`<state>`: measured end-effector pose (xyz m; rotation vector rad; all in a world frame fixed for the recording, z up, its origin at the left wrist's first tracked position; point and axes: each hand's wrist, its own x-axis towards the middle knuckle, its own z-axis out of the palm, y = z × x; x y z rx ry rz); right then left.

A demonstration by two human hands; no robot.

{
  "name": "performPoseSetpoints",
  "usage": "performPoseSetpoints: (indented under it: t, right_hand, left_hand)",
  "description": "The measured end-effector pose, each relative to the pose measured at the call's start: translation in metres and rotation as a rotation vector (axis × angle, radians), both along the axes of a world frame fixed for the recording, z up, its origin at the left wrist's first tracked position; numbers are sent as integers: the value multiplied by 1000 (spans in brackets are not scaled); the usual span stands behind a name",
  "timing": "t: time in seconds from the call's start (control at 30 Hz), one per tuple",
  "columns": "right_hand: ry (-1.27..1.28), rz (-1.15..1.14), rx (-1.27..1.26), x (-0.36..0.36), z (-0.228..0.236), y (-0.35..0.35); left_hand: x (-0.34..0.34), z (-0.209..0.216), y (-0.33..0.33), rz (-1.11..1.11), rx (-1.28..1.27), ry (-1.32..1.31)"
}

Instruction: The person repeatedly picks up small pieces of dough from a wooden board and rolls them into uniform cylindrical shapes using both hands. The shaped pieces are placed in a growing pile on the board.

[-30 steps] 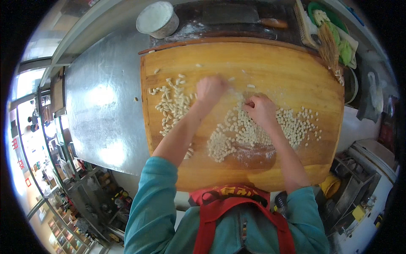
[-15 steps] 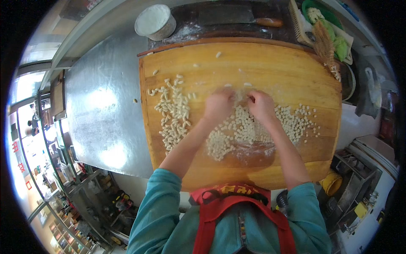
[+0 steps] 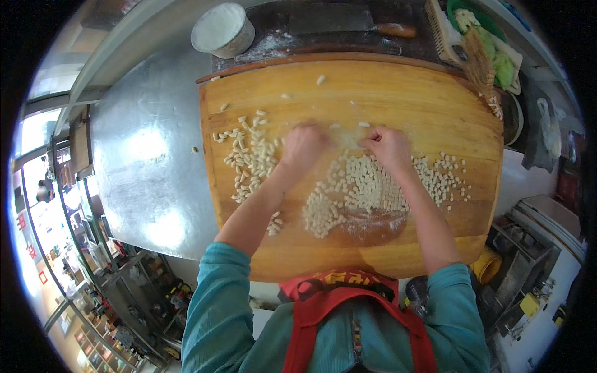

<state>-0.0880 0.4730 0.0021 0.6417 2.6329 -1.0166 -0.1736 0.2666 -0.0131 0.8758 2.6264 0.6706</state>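
Note:
My left hand is over the wooden board, between a spread of rolled dough pieces on the left and the middle of the board. Motion smears its fingers. My right hand is above small cut dough pieces packed in rows. Its thumb and fingertips are pinched together; what they hold, if anything, is too small to make out. Just beyond these fingertips lies one pale dough piece. A heap of small dough pieces sits near me, left of the rows.
The floury wooden board stands beside a metal tabletop on the left. Behind it are a white tub of flour, a wide-bladed cleaver and a straw brush. More cut dough pieces are scattered at the right.
My left hand has moved left, away from the middle, toward the rolled pieces. My right hand has shifted slightly to the right and stays pinched.

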Motion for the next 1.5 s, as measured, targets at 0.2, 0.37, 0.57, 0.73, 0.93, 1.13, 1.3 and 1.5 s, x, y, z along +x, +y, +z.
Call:
performPoseSetpoints:
  t: [0.2,0.37,0.57,0.73,0.93,1.13,1.3,1.5]
  right_hand:
    - [55,5,113,-18,9,-2]
    - [95,50,188,-23,-3,-2]
    - [320,74,-142,-3,3,-18]
    - [264,407,111,-1,1,-21]
    - [144,257,78,7,3,-19]
    - [122,7,91,-4,-1,-18]
    - [47,-26,105,-21,5,-12]
    - [80,4,112,-35,8,-12]
  left_hand:
    - [-16,-13,9,72,-103,46]
    - [-28,-7,15,31,-139,31]
    - [12,-13,10,196,554,-268]
    - [37,8,20,31,165,-23]
    - [29,6,16,85,224,-31]
    - [21,-7,12,-112,269,58]
    - [20,-8,8,-155,281,86]
    - [19,-8,10,-27,195,89]
